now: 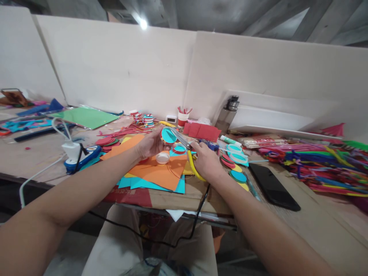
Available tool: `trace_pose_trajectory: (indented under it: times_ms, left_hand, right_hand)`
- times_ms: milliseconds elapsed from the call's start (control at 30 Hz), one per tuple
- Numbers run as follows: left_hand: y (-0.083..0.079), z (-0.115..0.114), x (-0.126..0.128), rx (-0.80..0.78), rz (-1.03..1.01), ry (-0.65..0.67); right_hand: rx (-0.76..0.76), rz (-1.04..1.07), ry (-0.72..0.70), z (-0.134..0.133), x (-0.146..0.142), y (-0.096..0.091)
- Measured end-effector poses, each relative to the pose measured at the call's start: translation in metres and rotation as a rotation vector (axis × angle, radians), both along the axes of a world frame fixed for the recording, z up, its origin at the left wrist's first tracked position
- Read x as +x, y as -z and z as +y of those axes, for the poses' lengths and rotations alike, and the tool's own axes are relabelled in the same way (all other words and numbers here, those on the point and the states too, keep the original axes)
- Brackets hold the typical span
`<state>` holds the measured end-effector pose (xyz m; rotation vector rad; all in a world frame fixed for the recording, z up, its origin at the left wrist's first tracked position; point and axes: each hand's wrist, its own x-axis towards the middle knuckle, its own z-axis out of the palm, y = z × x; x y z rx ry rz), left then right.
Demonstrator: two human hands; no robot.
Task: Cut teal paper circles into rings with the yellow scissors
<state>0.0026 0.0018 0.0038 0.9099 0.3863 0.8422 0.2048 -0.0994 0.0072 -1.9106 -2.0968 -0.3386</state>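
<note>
My left hand (149,145) pinches a teal paper circle with a red rim (168,135), holding it up over the desk. My right hand (205,161) grips yellow-handled scissors (186,147), whose blades reach toward the circle's edge. Below the hands lie orange paper sheets (161,172) on teal sheets (138,183), and a small white round lid (162,157) rests on the orange paper. More cut circles (234,166) in red, teal and yellow lie just right of my right hand.
A black phone (273,186) lies at the right. Beyond it is a heap of coloured pipe cleaners (322,165). A white charger on a blue power strip (79,153), a green sheet (86,117), a red cup (182,119), a bottle (228,111) and red paper (202,131) stand farther back.
</note>
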Motion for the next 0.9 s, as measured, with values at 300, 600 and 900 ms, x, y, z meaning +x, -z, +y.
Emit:
trace_pose_trajectory:
  times_ms: [300,600,900]
  left_hand:
    - [-0.0036,0.0007,-0.0023,-0.001,0.007,0.007]
    - [-0.0043,0.0025,-0.0038,0.020,0.008,0.037]
    - [-0.0061,0.0023,-0.0064,-0.017,0.022,0.033]
  right_hand:
    - [-0.018,-0.017,0.008,-0.0007,-0.0009,-0.0014]
    - [-0.026,-0.020,0.008,-0.0008,-0.0037,-0.0029]
    - [0.016,0.084,-0.026,-0.0002,-0.0014,-0.0010]
